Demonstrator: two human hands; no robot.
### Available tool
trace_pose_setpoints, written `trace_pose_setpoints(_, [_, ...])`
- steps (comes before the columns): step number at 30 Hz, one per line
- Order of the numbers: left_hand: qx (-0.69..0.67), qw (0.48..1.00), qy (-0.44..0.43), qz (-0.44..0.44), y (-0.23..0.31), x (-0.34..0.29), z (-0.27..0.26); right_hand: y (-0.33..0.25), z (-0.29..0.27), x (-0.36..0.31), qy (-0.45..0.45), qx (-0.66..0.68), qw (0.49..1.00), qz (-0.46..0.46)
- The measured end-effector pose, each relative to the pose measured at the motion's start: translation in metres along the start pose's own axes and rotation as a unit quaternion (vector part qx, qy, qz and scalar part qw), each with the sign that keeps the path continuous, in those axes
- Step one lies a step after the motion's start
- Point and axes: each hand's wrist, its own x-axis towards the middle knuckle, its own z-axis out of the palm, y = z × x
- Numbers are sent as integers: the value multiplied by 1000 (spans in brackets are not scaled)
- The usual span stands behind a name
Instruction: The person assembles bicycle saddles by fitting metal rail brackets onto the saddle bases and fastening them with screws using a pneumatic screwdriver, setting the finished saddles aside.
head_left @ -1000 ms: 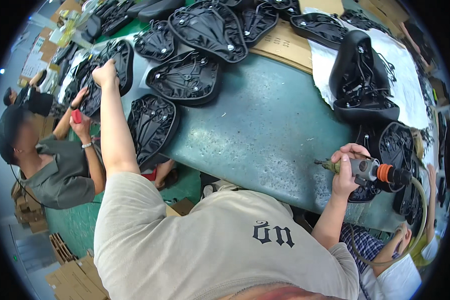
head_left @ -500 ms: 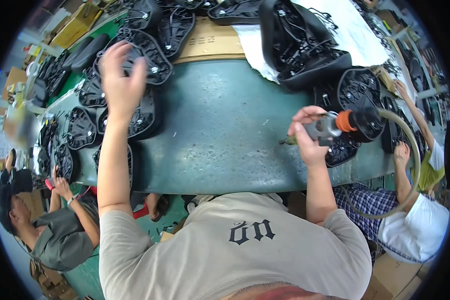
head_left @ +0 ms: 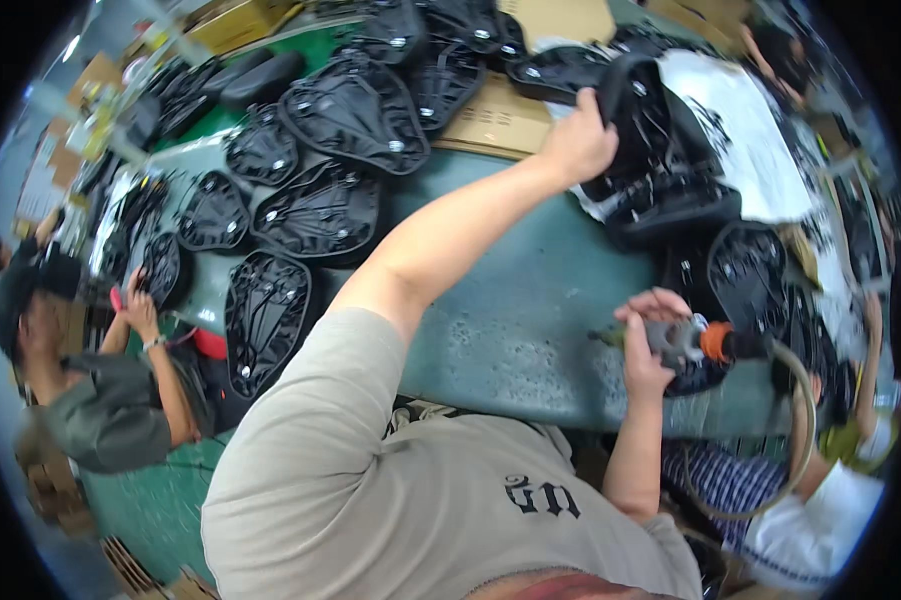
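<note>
My left hand (head_left: 578, 142) reaches across to the far right and closes on the rim of a black bicycle saddle (head_left: 630, 105). That saddle stands tilted among other saddles, its hollow underside with metal parts partly showing. My right hand (head_left: 650, 345) is wrapped round a pneumatic screwdriver (head_left: 682, 341) with a grey body and an orange band. The tool lies level above the bench, its tip pointing left, and a pale air hose (head_left: 808, 400) curves down from its back end. Beneath the tool a black saddle is partly hidden.
Several upturned saddles (head_left: 315, 210) cover the left of the green bench (head_left: 490, 330). A cardboard sheet (head_left: 490, 115) and white wrapping (head_left: 765, 150) lie at the back. One co-worker (head_left: 100, 370) sits at the left; other people are at the right.
My left hand has swung from the saddles on the left to the far right and taken hold of a saddle's rim. My right hand still holds the screwdriver. The view has turned.
</note>
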Motion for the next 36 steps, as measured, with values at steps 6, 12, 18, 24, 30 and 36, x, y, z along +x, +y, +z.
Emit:
trace_pose_setpoints(6, [132, 991, 14, 10, 7, -62, -89, -2, -7, 7, -14, 51, 998, -20])
trace_pose_setpoints(12, [86, 989, 14, -121, -14, -144, -162, -4, -9, 16, -33, 26, 998, 36])
trace_pose_setpoints(18, [-214, 927, -48, -303, -75, -221, -194, 0, -17, 18, 5, 106, 994, 34])
trace_pose_setpoints(24, [-118, 925, -197, -302, -88, -286, -179, -67, -13, 39, -55, 170, 982, -55])
trace_pose_setpoints(30, [49, 944, -257, -200, -40, -259, -120, -79, 50, 74, -182, 256, 945, -89])
trace_pose_setpoints(36, [83, 938, -262, -212, -35, -271, -103, -57, 114, 63, -131, 193, 971, 47])
